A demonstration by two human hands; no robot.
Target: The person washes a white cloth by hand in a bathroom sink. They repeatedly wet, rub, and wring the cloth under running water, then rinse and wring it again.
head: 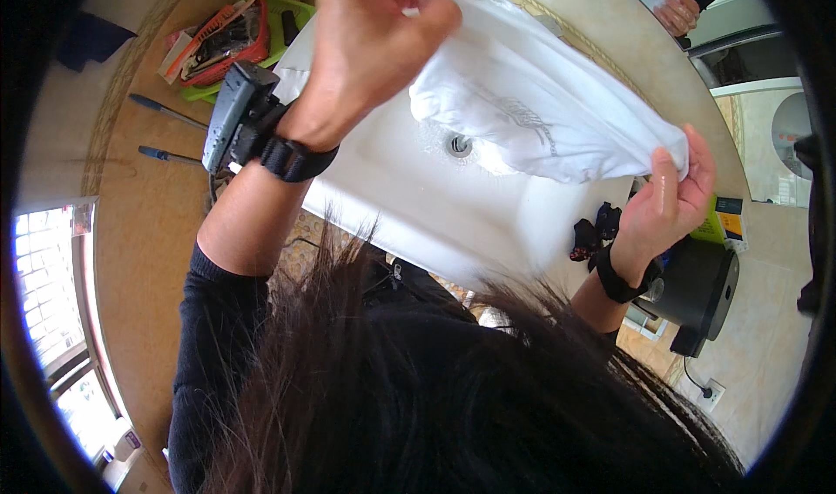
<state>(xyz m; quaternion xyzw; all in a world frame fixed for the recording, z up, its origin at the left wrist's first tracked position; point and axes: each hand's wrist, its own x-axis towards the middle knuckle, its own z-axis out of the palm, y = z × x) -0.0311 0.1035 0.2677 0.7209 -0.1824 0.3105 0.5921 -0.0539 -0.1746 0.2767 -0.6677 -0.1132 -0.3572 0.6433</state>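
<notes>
A wet white garment (483,69) with a grey printed design is stretched across the upper part of a white washbasin (418,213). My right hand (673,187) pinches its right end between thumb and fingers. At the top edge of the view, the curled fingers of my left hand (366,50) grip the garment's far left part; some fingertips are cut off. Below the cloth, water lies around the round metal drain (459,145). A dark device (238,118) is strapped to my left wrist, and a black band (617,278) circles the right one.
On the left, a red basket (258,43) of combs and small items rests in a green tray (297,14). Two blue-handled tools (160,154) lie nearby. Dark bundled cloth (594,233), a black appliance (692,291) and a printed box (728,223) stand right, below a mirror (738,43).
</notes>
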